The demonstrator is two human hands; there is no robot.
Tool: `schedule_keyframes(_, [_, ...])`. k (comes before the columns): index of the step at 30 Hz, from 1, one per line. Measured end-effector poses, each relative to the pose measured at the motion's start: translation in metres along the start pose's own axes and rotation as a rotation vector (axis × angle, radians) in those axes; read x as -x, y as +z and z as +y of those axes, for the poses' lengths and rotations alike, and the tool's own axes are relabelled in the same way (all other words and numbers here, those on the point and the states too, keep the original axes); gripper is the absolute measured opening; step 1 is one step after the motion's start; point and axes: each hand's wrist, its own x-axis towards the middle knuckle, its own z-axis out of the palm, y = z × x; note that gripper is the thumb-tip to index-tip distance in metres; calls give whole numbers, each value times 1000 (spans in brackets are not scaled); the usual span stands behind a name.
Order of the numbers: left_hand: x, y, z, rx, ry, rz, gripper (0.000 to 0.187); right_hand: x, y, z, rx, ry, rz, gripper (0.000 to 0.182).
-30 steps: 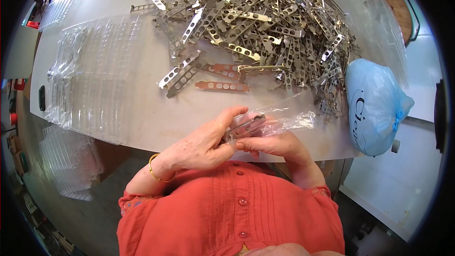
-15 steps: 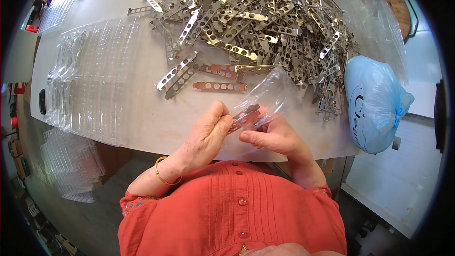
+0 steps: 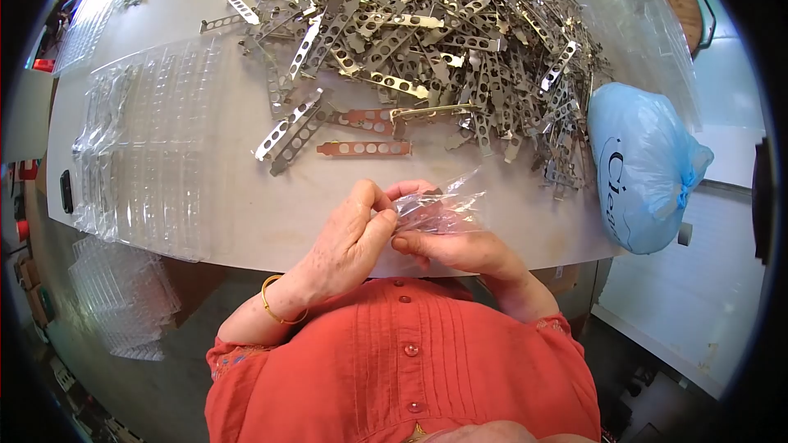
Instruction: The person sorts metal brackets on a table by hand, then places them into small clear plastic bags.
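My left hand point(image 3: 349, 234) pinches the left end of a clear plastic bag point(image 3: 439, 212) with its thumb and forefinger. Close beside it, my right hand point(image 3: 464, 250) grips the same bag from the right, its thumb pointing left. A metal bracket in the bag shows only as a dark edge near the right fingertips; most of it is hidden by plastic and fingers. Just beyond the hands a flat bracket with round holes point(image 3: 365, 148) lies on the table. Behind it rises a large heap of metal brackets point(image 3: 435, 41).
Clear plastic trays point(image 3: 156, 148) lie on the left of the table point(image 3: 246, 221), with a small black object point(image 3: 66, 191) at its left edge. More trays point(image 3: 123, 299) sit below that edge. A tied blue bag point(image 3: 644, 168) rests at the right edge.
The plastic bag is now bunched between my hands instead of spread out to the upper right. My right fingers have closed in around it, nearer my left hand. The view has shifted slightly.
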Motion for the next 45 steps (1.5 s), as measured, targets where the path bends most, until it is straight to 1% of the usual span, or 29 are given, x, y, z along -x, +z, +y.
schedule_keyframes(1, [0,2,-1,100,24,15,21,1,2,-2,-2,1,1,38])
schedule_keyframes(2, [0,1,5,100,22,13,21,1,3,-5,18,21,-3,40])
schedule_keyframes(4, [1,-2,22,119,-68,-134,23,-1,1,0,37,40,-6,42])
schedule_keyframes(5, [-1,2,18,119,-69,-134,23,-6,-3,9,52,33,-64,46])
schedule_keyframes(6, [-2,7,11,115,30,-77,20,-9,-6,13,68,26,-121,51])
schedule_keyframes(7, [-3,9,8,110,129,-19,17,-8,-7,14,67,26,-122,51])
schedule_keyframes(9, [-2,7,9,121,94,-25,15,-6,-6,8,86,89,-114,61])
schedule_keyframes(10, [-2,5,10,133,60,-33,13,-4,-6,4,86,89,-115,61])
schedule_keyframes(11, [-1,4,11,133,59,-33,13,-1,-5,0,116,50,-106,64])
schedule_keyframes(13, [1,0,14,59,-21,13,14,2,-7,0,145,14,-99,66])
schedule_keyframes(14, [2,-1,11,60,-23,15,14,3,-8,4,156,-109,-57,66])
schedule_keyframes(15, [2,-2,5,-17,-19,54,14,4,-10,6,168,-233,-15,65])
schedule_keyframes(16, [2,-2,2,-93,-16,93,14,6,-11,4,168,-233,-16,65])
schedule_keyframes(18, [2,-2,4,-85,-23,101,13,11,-13,-1,86,-117,54,60])
schedule_keyframes(19, [2,-1,4,-77,-30,107,11,12,-13,0,86,-115,56,60])
schedule_keyframes(21, [2,0,3,-101,-9,77,12,11,-11,4,80,-168,62,54])
schedule_keyframes(23, [2,1,0,-127,12,48,15,8,-11,7,69,-165,48,53])
schedule_keyframes(25, [0,5,-3,-82,107,99,24,7,-10,7,58,-163,33,52])
schedule_keyframes(26, [1,4,-2,-83,107,99,24,8,-10,6,34,-132,22,51])
schedule_keyframes(28, [3,3,7,89,-37,43,34,8,-9,5,10,-101,11,50])
schedule_keyframes(29, [4,0,11,88,-37,43,34,9,-8,3,-31,-61,-11,49])
schedule_keyframes(31, [4,-4,18,95,-114,-31,27,9,-7,1,-72,-21,-33,49])
schedule_keyframes(32, [4,-3,18,95,-115,-32,27,8,-7,0,-59,10,-38,50])
schedule_keyframes(34, [3,0,18,103,-12,-91,19,7,-7,-3,-47,42,-41,52])
schedule_keyframes(37, [1,2,14,114,5,-154,16,5,-6,-6,14,88,-91,57])
schedule_keyframes(41, [2,3,4,144,-9,-163,12,5,-7,-3,13,68,-120,62])
schedule_keyframes(43, [2,5,3,274,-10,-116,12,5,-8,-3,4,72,-126,64])
schedule_keyframes(44, [3,3,3,274,-11,-115,12,6,-12,-4,14,55,-144,66])
schedule_keyframes(45, [3,-1,4,69,27,-83,13,8,-15,-5,24,37,-163,69])
